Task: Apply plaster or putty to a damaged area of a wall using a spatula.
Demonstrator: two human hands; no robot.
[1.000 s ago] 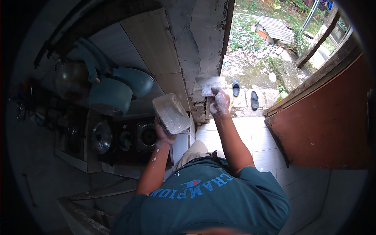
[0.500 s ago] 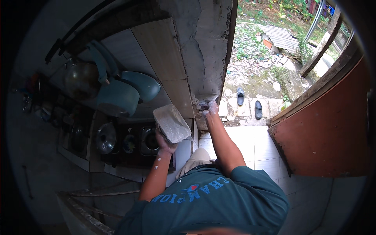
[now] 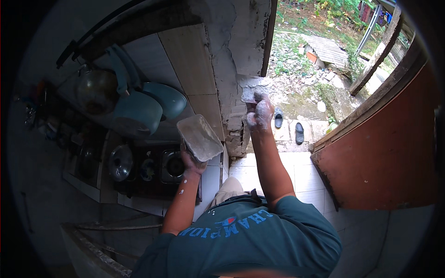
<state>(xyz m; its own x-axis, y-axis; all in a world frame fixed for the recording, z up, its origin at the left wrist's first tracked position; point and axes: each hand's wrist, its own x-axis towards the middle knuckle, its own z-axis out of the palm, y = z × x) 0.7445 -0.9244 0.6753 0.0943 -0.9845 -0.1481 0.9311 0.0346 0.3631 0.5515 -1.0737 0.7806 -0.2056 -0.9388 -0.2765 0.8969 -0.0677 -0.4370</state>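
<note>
My left hand (image 3: 192,163), dusted with white, is wrapped round the underside and side of a rectangular plastic tub (image 3: 200,138). The tub is tilted, its inside smeared with pale paste. Out ahead, my right hand (image 3: 262,114) is coated in white paste and closed round the handle of a putty knife (image 3: 254,87). White paste lies along its broad blade. That blade is at the edge of the rough plastered wall (image 3: 228,55) beside the doorway; whether it touches the wall I cannot tell.
To the left are a gas stove (image 3: 160,173), a metal lid (image 3: 121,162) and hanging blue-green pans (image 3: 139,113). A reddish-brown door (image 3: 380,153) stands on the right. Beyond the doorway lie dark clogs (image 3: 299,133) and rubble (image 3: 296,60). White floor tiles (image 3: 306,178) are below.
My right hand has moved farther up along the wall edge with the putty knife, and its paste-covered blade now shows more fully. The tub in my left hand stays nearly in place.
</note>
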